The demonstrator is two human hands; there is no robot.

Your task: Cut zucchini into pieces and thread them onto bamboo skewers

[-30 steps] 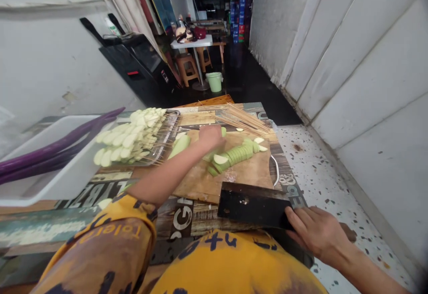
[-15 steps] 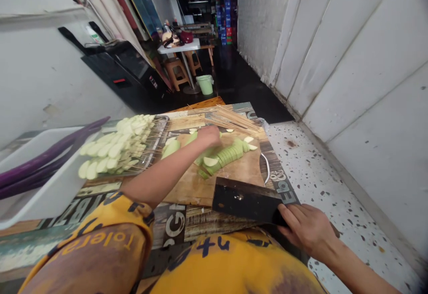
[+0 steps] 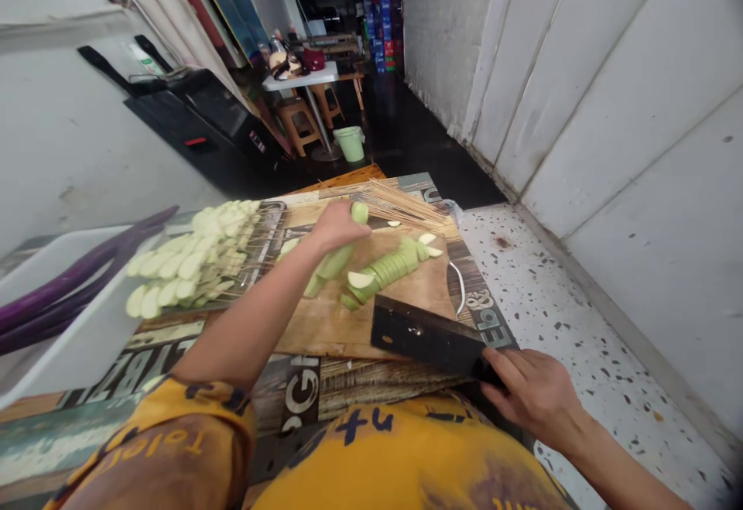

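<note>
My left hand [image 3: 338, 225] is closed around a long pale-green vegetable [image 3: 360, 213], possibly peeled eggplant, over the far left part of the wooden cutting board [image 3: 325, 333]. Part of that piece is covered by my fingers. To its right, a row of sliced pale-green vegetable [image 3: 390, 264] lies across the board, with a loose white-faced slice [image 3: 361, 280] at the near end. My right hand [image 3: 531, 390] grips the handle of a dark cleaver [image 3: 426, 336]. The broad blade lies low over the board's near right edge, pointing left, apart from the hand on the vegetable.
A metal tray [image 3: 275, 220] of skewered slices [image 3: 189, 255] stands left of the board. Further left, a white bin [image 3: 110, 332] holds long purple eggplants [image 3: 75, 282]. Bare bamboo skewers [image 3: 406, 207] lie behind the board. A white board handle [image 3: 460, 287] sticks out right.
My left hand has moved left and slightly up, away from the sliced row, and the long piece now shows in its grip. The cleaver has stayed nearly in place.
</note>
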